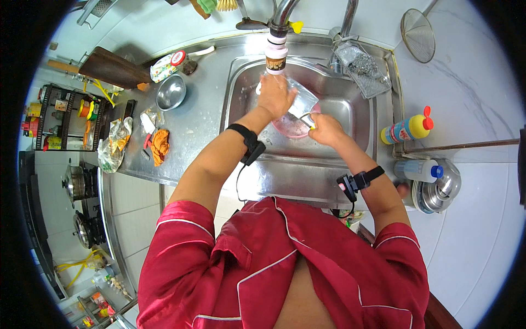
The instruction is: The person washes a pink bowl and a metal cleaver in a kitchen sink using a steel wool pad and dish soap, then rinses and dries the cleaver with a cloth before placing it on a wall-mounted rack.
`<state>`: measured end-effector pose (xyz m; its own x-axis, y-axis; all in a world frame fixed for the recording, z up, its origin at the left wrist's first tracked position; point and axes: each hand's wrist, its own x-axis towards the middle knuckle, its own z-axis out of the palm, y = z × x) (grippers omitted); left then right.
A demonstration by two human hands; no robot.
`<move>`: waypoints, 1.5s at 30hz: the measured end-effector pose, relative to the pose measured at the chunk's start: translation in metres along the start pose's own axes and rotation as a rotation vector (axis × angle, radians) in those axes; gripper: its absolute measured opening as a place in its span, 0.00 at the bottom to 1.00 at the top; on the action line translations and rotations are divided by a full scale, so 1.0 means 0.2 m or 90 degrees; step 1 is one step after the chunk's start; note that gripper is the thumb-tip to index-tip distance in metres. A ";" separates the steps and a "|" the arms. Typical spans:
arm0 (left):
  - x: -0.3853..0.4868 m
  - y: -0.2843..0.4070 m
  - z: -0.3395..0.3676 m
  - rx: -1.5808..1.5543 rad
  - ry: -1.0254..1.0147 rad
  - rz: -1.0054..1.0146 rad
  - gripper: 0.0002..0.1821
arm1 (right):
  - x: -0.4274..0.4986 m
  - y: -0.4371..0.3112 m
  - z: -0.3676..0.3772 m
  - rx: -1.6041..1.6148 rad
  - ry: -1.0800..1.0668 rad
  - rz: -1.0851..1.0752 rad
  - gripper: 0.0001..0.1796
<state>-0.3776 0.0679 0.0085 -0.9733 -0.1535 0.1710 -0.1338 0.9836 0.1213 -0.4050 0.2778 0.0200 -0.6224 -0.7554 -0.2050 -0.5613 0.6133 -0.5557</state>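
Observation:
Under the faucet filter, above the stainless steel sink, my left hand lies against the upper part of a broad metal blade, apparently a cleaver; its fingertips are partly hidden. My right hand is closed on the cleaver's handle, of which a little yellow and metal shows. Below the blade, a pink basin with sudsy water stands in the sink. A small white piece shows beside my left fingers; I cannot tell what it is.
On the left counter are a metal bowl, a red-lidded jar, an orange cloth and plastic bags. A wire rack holds scourers at the back right. A yellow-and-blue bottle stands right of the sink.

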 end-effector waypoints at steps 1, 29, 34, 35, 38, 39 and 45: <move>-0.05 0.05 0.01 -0.028 0.007 0.107 0.38 | 0.01 0.01 0.00 0.005 0.003 -0.001 0.14; 0.09 -0.24 -0.01 -1.354 0.085 -0.482 0.10 | 0.05 0.09 -0.05 0.044 0.085 0.013 0.15; -0.03 -0.06 -0.01 -1.477 -0.024 -0.486 0.13 | 0.16 0.05 -0.03 0.108 0.088 -0.009 0.15; -0.05 -0.01 -0.01 -1.401 -0.079 -0.470 0.12 | 0.19 0.04 -0.03 0.128 0.080 -0.002 0.15; -0.03 0.00 -0.02 -1.385 -0.135 -0.409 0.13 | 0.28 0.04 -0.07 0.145 0.099 -0.139 0.17; -0.02 -0.02 -0.02 -1.406 -0.138 -0.403 0.14 | 0.30 0.03 -0.08 0.113 0.084 -0.114 0.17; 0.00 -0.05 -0.07 -1.421 0.133 -0.470 0.17 | 0.44 -0.20 -0.04 0.091 0.277 0.105 0.23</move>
<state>-0.3740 0.0561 0.0204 -0.8313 -0.4413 -0.3380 0.1517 -0.7651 0.6258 -0.4420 0.1895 0.0310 -0.8840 -0.4657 0.0401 -0.3751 0.6556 -0.6554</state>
